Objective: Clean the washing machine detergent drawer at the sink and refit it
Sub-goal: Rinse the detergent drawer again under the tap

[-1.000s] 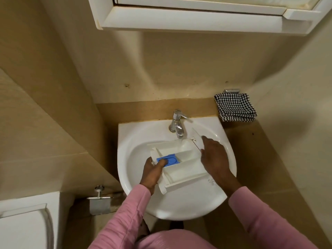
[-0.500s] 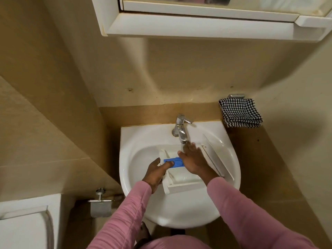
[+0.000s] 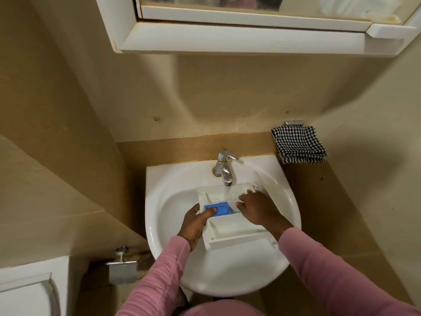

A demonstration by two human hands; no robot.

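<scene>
The white detergent drawer (image 3: 237, 231) lies in the white sink (image 3: 173, 224), under the chrome tap (image 3: 224, 166). Water runs from the tap into the drawer's far compartment. A blue insert (image 3: 222, 209) sits in the drawer's left middle. My left hand (image 3: 196, 222) grips the drawer's left side, thumb lying on the blue insert. My right hand (image 3: 256, 207) rests on the drawer's right part, fingers spread near the water stream. A separate white panel (image 3: 267, 187) leans in the basin to the right.
A black-and-white checked cloth (image 3: 298, 144) lies folded on the ledge right of the sink. A white mirror cabinet (image 3: 239, 35) hangs above. A metal paper holder (image 3: 123, 267) and a white toilet cistern (image 3: 29, 290) are at lower left.
The tap now runs water into the drawer. My right hand has moved from the tap area back onto the drawer's right part. My left hand keeps its grip.
</scene>
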